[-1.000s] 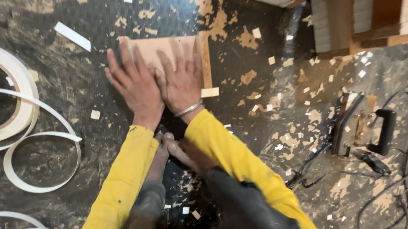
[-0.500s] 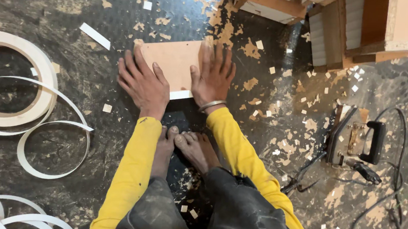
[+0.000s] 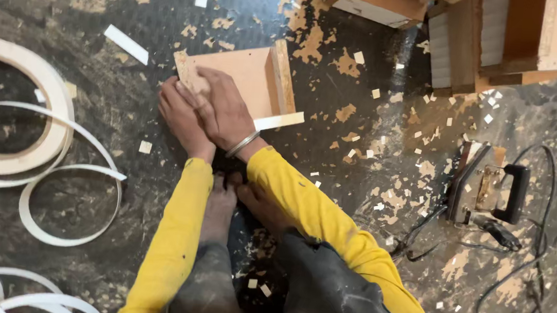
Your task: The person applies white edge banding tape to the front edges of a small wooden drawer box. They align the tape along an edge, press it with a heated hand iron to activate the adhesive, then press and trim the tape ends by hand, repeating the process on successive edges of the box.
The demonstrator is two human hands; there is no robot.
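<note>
A: Where are your hands?

B: Both lie on the wooden board (image 3: 245,74) on the floor (image 3: 92,3). Your right hand (image 3: 225,112) crosses over your left hand (image 3: 182,119), palm down, the grip flat and pressing rather than closed around anything. A metal bangle (image 3: 243,144) sits at that wrist.

A: And the left grip?

B: Your left is half hidden under the right, so you cannot tell how far its fingers spread; it rests against the board's near left corner.

A: What is around the grip?

B: Just beside your right wrist, a short white strip (image 3: 280,120) sticks out from the board's near edge. The board's right edge is bare chipboard, standing up a little. Well to the left of the grip lies a coil of white edge banding (image 3: 29,124), with loose loops trailing off it (more loops show at the lower left). Well to the right sits an electric iron (image 3: 488,186) on its side, its black cord (image 3: 535,263) running over the floor.

A: Any boxes or trays?

B: Beyond the grip, to the right, stands an open wooden cabinet piece (image 3: 500,35); you cannot see what lies inside it. Wood chips (image 3: 314,43) are scattered over the floor.
</note>
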